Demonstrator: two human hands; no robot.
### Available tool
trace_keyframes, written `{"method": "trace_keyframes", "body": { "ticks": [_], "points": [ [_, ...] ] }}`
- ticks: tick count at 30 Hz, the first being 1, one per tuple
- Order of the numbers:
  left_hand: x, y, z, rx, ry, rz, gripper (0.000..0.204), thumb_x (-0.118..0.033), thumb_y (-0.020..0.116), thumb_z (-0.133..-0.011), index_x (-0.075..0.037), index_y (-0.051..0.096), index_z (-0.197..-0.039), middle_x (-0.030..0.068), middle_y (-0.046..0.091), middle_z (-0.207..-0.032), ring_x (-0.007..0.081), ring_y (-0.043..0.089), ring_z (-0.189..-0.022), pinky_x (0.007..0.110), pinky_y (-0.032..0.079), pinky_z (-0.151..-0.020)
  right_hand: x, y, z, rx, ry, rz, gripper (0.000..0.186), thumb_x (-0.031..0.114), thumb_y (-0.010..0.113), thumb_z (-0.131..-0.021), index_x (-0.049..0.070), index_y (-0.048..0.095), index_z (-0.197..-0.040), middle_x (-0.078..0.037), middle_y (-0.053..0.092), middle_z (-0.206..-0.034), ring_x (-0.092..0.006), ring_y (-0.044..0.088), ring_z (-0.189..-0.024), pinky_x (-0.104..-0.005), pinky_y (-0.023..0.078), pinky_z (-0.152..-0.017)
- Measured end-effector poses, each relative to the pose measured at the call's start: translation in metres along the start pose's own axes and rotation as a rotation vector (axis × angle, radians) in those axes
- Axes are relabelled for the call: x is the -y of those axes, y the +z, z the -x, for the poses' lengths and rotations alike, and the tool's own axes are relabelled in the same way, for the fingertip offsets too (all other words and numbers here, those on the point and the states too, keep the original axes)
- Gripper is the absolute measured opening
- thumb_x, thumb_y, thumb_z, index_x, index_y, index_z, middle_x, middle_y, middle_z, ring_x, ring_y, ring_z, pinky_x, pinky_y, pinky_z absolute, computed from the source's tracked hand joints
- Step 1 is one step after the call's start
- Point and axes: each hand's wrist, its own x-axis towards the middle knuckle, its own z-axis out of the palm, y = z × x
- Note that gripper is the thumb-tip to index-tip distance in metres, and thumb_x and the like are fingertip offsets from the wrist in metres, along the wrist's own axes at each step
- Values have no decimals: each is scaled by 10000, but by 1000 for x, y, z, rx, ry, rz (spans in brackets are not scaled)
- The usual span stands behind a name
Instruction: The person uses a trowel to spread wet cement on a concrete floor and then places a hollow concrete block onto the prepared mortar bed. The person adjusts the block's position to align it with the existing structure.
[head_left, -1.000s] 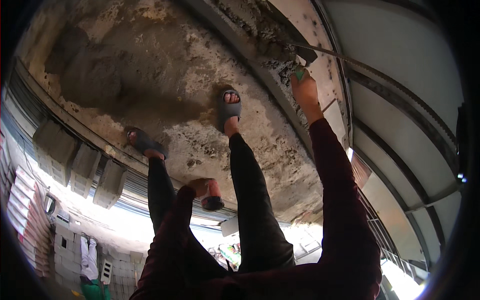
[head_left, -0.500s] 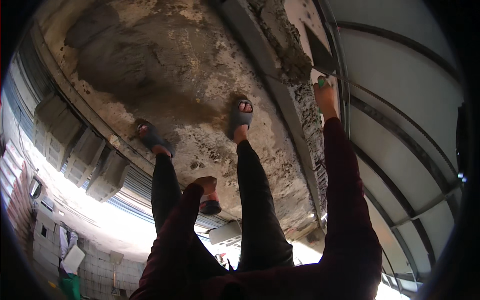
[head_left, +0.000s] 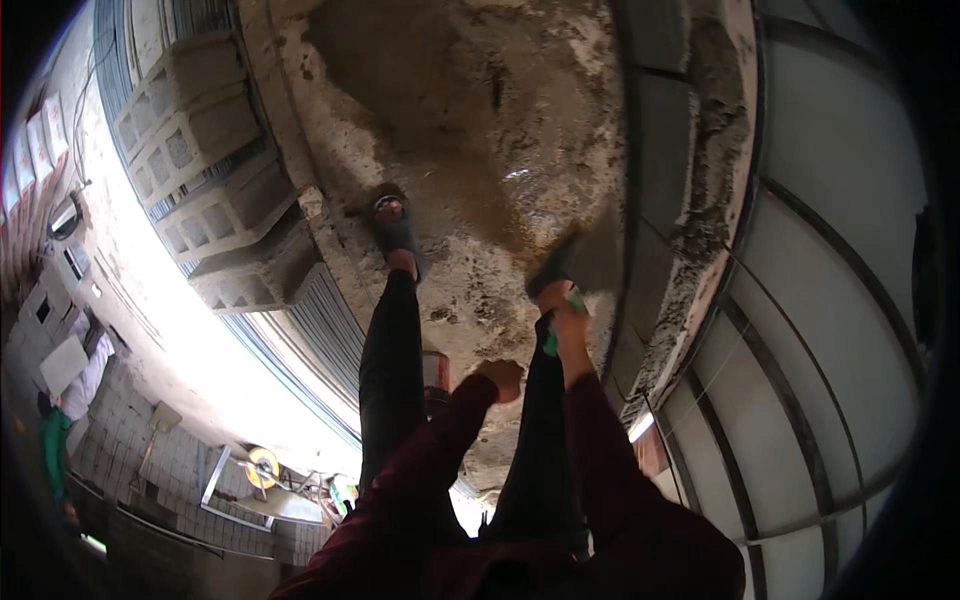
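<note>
My left hand (head_left: pixel 503 380) is curled up near the red tub (head_left: pixel 435 368), can't tell if it's got anything. Right hand (head_left: pixel 570 325) is wrapped tight round the green-handled trowel (head_left: pixel 576 298), blurry blade out between my right sandal (head_left: pixel 550 268) and the floor's (head_left: pixel 465 285) right edge. Imo wrist loose, blade lvl, clear of toes. Farther out, rough mortar (head_left: pixel 715 140) tops the block wall (head_left: pixel 658 140) along that edge; short, even strokes prob best there tbh.

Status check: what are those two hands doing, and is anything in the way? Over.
Right hand gripping green-handled trowel. Left hand near red tub, grip unclear. Right sandal beside the blurred blade in this view.
</note>
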Motion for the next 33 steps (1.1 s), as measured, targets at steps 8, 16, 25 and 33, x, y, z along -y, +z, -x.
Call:
{"method": "trace_keyframes", "body": {
  "ticks": [8, 16, 25, 33],
  "points": [
    [0, -14, 20, -607, 419, 14, 220, -93, 582, -678, -27, 602, -887, 124, 593, -879, 296, 604, -857, 421, 485, -721, 283, 197, -183, -3, -797, 692, 354, 310, 590, -852, -43, 581, -878, -224, 629, -772, -354, 638, -716, -446, 496, -601],
    [2, -21, 41, -497, 378, 44, 253, -107, 567, -705, -41, 607, -946, 124, 581, -952, 285, 568, -946, 430, 445, -791, 187, 242, -95, 127, -1177, 639, 212, 169, 571, -858, 0, 575, -986, -226, 632, -834, -406, 614, -783, -465, 482, -644],
    [-7, -54, 63, -411, 450, -62, 316, -171, 571, -726, -54, 605, -1019, 139, 594, -1007, 308, 575, -952, 436, 444, -784, 124, 199, -155, 146, -613, 399, 311, 286, 607, -839, -1, 557, -946, -90, 594, -691, -225, 578, -597, -363, 443, -554],
    [4, -71, 66, -542, 503, 120, 527, -407, 569, -768, -99, 546, -1195, 148, 581, -1170, 315, 573, -1006, 462, 436, -797, 249, 290, -78, 597, -298, -45, 177, 197, 603, -863, 93, 488, -779, 8, 441, -576, -101, 419, -446, -292, 360, -414]
  ]
}}
